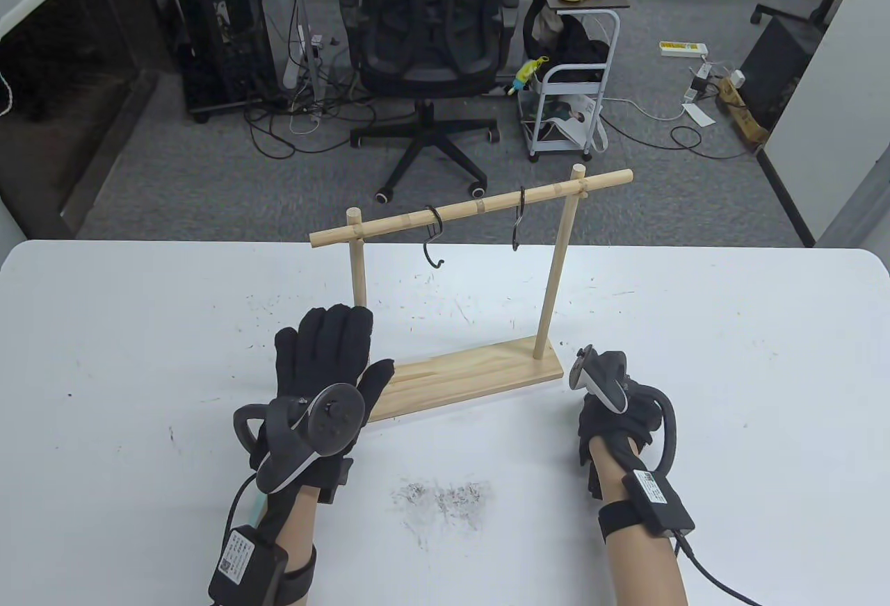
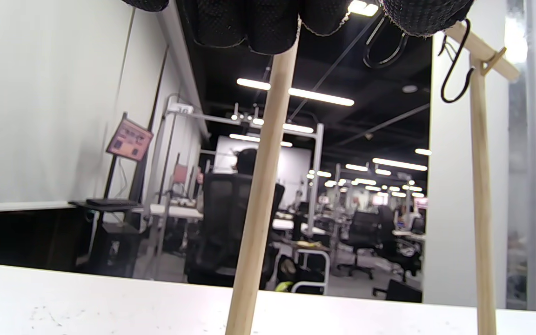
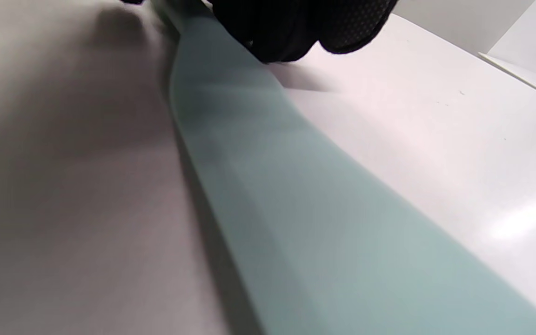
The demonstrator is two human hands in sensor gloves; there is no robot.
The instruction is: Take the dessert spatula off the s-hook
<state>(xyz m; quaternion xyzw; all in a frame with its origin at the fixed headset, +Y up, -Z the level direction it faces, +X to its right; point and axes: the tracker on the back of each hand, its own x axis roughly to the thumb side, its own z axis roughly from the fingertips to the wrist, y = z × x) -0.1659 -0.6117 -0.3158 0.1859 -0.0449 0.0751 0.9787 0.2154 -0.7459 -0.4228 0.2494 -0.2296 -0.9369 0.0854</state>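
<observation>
The pale green dessert spatula (image 3: 296,195) lies flat on the white table; it shows only in the right wrist view. My right hand (image 1: 612,390) is curled on the table just right of the rack's base, and its fingertips (image 3: 296,28) press on the spatula's far end. Two black S-hooks (image 1: 434,238) (image 1: 517,220) hang empty from the wooden rail (image 1: 473,206). My left hand (image 1: 323,349) lies flat with its fingers spread on the base's left end by the left post (image 2: 258,195).
The rack's wooden base (image 1: 480,370) stands mid-table with two upright posts. Scuff marks lie on the table (image 1: 730,356) in front of it. An office chair (image 1: 431,29) and a cart (image 1: 570,92) stand on the floor beyond the far edge.
</observation>
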